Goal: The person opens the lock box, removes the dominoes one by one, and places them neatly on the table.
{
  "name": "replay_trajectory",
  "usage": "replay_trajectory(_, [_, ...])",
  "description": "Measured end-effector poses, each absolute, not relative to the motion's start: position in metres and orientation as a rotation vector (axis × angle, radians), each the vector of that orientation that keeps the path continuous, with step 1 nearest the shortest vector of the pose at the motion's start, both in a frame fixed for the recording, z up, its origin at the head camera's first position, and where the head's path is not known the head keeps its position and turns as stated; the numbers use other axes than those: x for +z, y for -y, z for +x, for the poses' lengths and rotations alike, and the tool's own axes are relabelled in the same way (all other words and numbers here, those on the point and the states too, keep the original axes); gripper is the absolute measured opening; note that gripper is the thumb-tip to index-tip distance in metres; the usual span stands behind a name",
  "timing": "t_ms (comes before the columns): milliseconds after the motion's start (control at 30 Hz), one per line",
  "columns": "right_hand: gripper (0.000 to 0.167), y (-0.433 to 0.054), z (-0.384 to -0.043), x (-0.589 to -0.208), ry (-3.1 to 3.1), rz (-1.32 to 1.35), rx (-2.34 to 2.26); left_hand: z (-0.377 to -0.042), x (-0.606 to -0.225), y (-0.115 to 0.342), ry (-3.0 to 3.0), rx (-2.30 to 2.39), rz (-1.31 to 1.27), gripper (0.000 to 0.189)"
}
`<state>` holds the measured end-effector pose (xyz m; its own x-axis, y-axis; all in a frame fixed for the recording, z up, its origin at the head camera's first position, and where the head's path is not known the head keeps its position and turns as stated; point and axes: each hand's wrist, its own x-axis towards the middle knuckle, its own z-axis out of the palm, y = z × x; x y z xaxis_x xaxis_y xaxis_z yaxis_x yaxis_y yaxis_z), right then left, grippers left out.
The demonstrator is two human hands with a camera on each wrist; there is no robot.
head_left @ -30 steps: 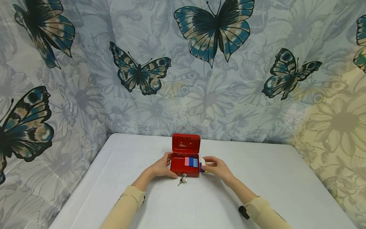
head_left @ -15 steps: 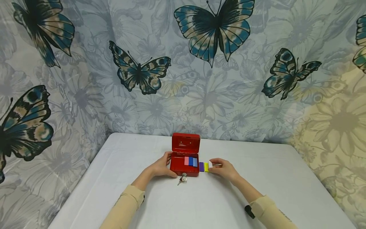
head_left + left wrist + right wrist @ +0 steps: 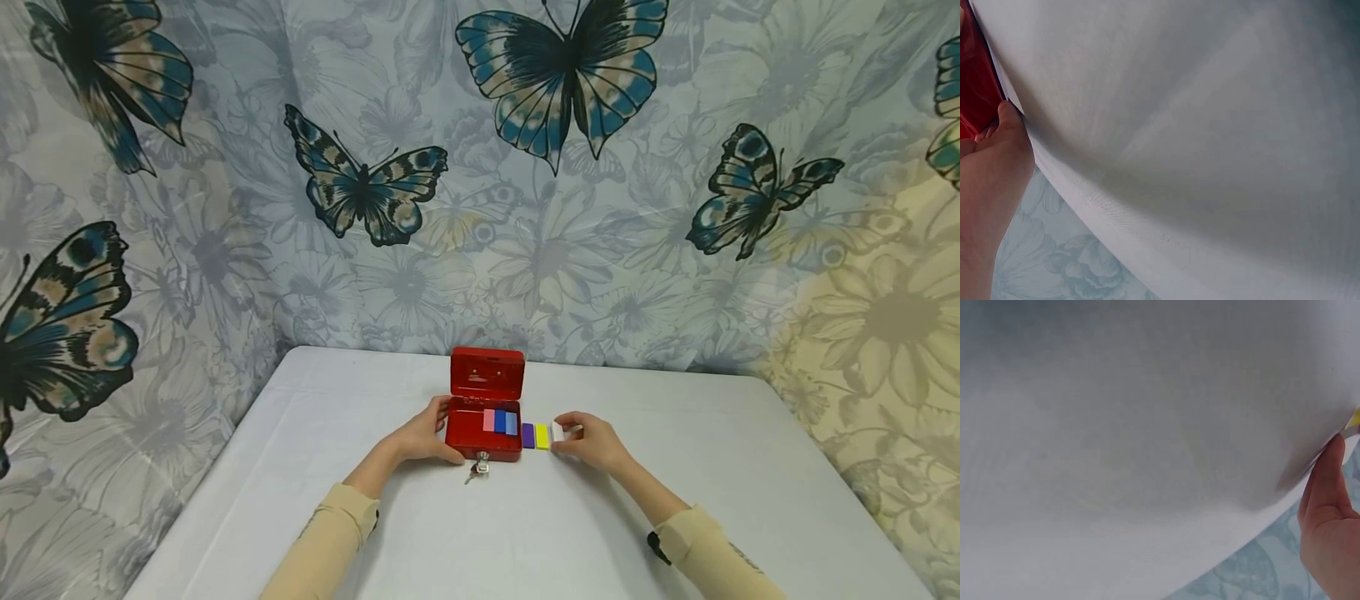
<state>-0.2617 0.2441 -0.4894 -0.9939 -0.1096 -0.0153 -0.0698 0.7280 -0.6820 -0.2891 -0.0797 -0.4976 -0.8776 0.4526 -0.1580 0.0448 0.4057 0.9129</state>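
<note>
A small red metal cash box (image 3: 463, 435) stands on the table with its lid (image 3: 487, 372) raised. Inside it, at the right, lie a pink (image 3: 489, 420), a dark blue (image 3: 500, 422) and a light blue block (image 3: 512, 423). My left hand (image 3: 422, 437) grips the box's left side, thumb near the front corner. Outside the right wall lie a purple block (image 3: 528, 436) and a yellow block (image 3: 542, 437), side by side. Just right of these, my right hand (image 3: 596, 443) pinches a white block (image 3: 557, 432) by its ends, low at the tabletop.
A silver lock with keys (image 3: 482, 465) hangs at the front of the box. The table (image 3: 300, 400) has a white cover. Behind and beside it hangs cloth (image 3: 555, 275) printed with flowers and butterflies. A black strap (image 3: 658, 547) shows at the right wrist.
My right hand has moved right, away from the box, with the white block, so the purple and yellow blocks now show fully. The left hand stays on the box.
</note>
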Motion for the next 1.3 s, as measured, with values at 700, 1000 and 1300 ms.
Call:
replay_trajectory(700, [0.046, -0.2431, -0.2615, -0.4864, -2.893, -0.28, -1.032, -0.2897, -0.4983, 0.0799, -2.291, 1.461, 0.423, 0.104])
replay_trajectory(1000, [0.043, -0.244, -0.2578, -0.4847, -2.877, -0.282, -1.076, -0.2911, -0.5019, 0.0801, -2.287, 1.468, 0.424, 0.104])
replay_trajectory(1300, [0.043, -0.2456, -0.2592, -0.4869, -2.877, -0.308, -1.097, -0.2901, -0.4992, 0.0803, -2.295, 1.46, 0.439, 0.104])
